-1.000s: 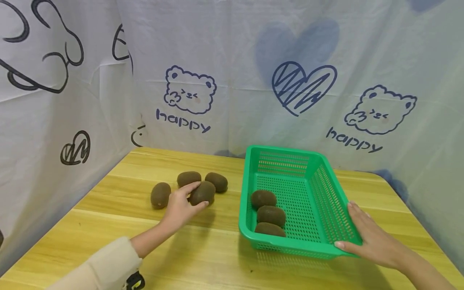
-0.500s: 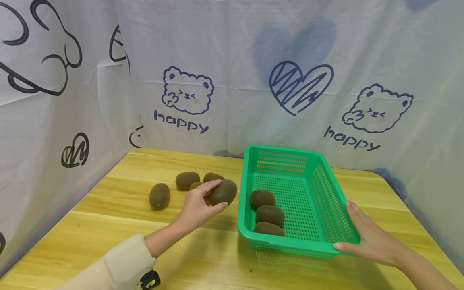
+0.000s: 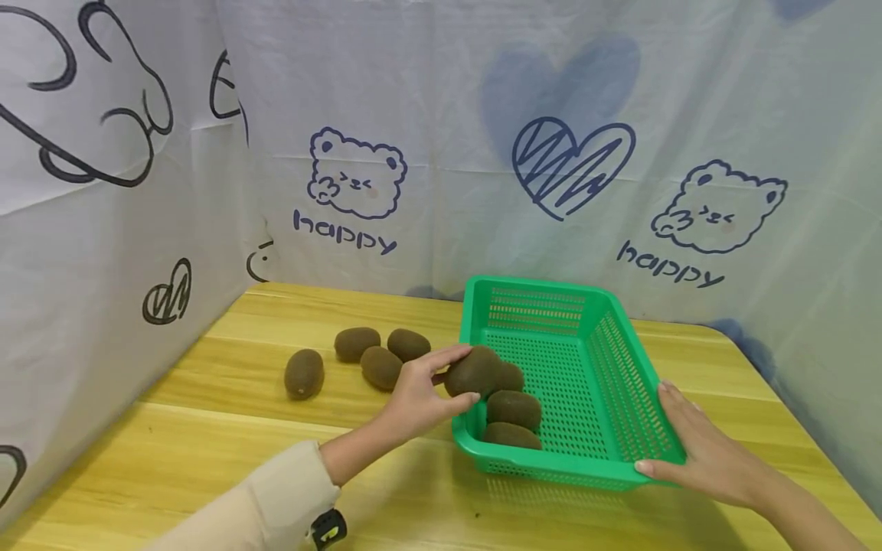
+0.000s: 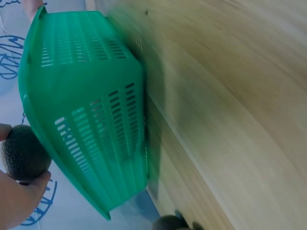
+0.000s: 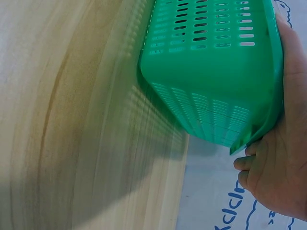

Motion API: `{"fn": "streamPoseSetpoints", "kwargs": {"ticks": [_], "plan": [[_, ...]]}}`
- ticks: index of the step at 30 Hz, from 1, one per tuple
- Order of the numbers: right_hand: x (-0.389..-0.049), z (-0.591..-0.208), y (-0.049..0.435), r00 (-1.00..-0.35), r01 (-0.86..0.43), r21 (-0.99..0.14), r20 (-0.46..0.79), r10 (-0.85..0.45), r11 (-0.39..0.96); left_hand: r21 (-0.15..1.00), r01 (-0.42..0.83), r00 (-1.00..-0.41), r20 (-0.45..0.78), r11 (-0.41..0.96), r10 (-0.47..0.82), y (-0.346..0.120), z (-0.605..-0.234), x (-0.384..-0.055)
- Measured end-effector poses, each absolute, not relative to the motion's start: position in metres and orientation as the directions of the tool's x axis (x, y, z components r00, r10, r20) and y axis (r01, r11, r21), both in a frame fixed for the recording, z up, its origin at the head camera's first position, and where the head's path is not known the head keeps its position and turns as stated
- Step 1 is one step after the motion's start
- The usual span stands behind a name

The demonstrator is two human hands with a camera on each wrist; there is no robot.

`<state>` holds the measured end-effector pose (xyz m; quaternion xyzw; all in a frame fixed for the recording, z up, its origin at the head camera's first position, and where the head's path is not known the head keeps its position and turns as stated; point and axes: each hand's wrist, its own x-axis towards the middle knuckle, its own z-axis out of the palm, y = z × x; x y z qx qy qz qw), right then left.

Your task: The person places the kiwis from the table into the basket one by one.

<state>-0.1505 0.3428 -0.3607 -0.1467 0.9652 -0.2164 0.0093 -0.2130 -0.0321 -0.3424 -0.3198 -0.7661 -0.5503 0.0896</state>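
My left hand (image 3: 420, 394) pinches a brown kiwi (image 3: 475, 373) between thumb and fingers, over the left rim of a green plastic basket (image 3: 572, 468). In the left wrist view that same kiwi (image 4: 25, 153) shows right at the basket's rim. Three kiwis lie along the basket's left side; the farthest one (image 3: 511, 376) is partly hidden behind the held fruit. At the near right corner, my right hand (image 3: 717, 457) grips the basket's rim, thumb on the front edge. The right wrist view shows some of its fingers (image 5: 244, 164) curled below the rim.
Several more kiwis rest on the wooden table (image 3: 207, 444) left of the basket: three grouped together, including one in front (image 3: 382, 368), and one apart (image 3: 304, 374). A white printed cloth (image 3: 441, 153) hangs behind and beside the table.
My left hand has lifted the kiwi from the group on the table and carried it right to the basket's left rim. The right hand keeps its grip on the basket, which stays in place.
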Motion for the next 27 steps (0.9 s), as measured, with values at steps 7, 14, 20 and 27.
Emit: {"fn": "streamPoseSetpoints", "kwargs": {"ticks": [7,14,20,27], "plan": [[-0.15,-0.36,0.342,-0.957,-0.282,-0.411,0.056,-0.285,0.867,0.757,0.627,-0.73,0.488,0.184,0.478,-0.009,-0.343,-0.216],[-0.15,-0.359,0.344,-0.958,-0.267,-0.466,0.032,-0.286,0.843,0.697,0.674,-0.677,0.451,0.244,0.582,0.02,-0.344,-0.217],[-0.15,-0.359,0.343,-0.956,-0.28,-0.457,0.049,-0.29,0.844,0.598,0.734,-0.609,0.369,0.322,0.702,0.043,-0.34,-0.22],[-0.151,-0.361,0.344,-0.957,-0.269,-0.484,0.039,-0.287,0.833,0.464,0.807,-0.496,0.2,0.365,0.845,0.07,-0.34,-0.22]]}}
